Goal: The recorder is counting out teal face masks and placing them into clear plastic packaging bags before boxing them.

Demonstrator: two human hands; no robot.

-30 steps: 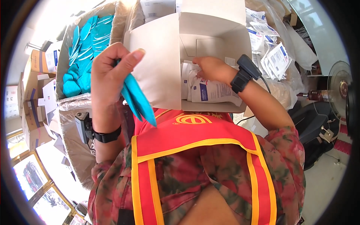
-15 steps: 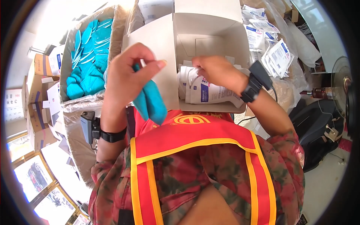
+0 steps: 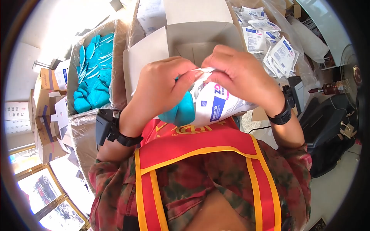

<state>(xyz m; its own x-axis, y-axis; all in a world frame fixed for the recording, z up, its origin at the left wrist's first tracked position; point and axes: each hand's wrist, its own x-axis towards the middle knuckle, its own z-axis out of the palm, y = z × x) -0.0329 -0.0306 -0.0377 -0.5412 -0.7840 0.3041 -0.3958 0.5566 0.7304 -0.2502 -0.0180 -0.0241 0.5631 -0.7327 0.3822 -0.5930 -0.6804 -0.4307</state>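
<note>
In front of my chest, my left hand (image 3: 163, 82) is closed, with a teal face mask (image 3: 179, 109) hanging under its fingers. My right hand (image 3: 243, 75) pinches the upper edge of a white printed pouch (image 3: 217, 102) with a blue panel. Both hands' fingertips meet at the pouch's top edge, and the mask sits against the pouch's left side. My fingers hide how far the mask overlaps the pouch's opening. Behind my hands stands a white carton (image 3: 148, 59) with raised flaps.
To the left, a plastic-lined bin (image 3: 118, 57) holds many teal masks (image 3: 94, 90). A heap of similar white pouches (image 3: 281, 57) lies at the far right. Brown cartons (image 3: 46, 115) are stacked at the left edge; a fan (image 3: 351, 82) stands at the right.
My left hand has moved right with the mask, coming up to my right hand. The right hand has lifted a pouch from the carton toward me.
</note>
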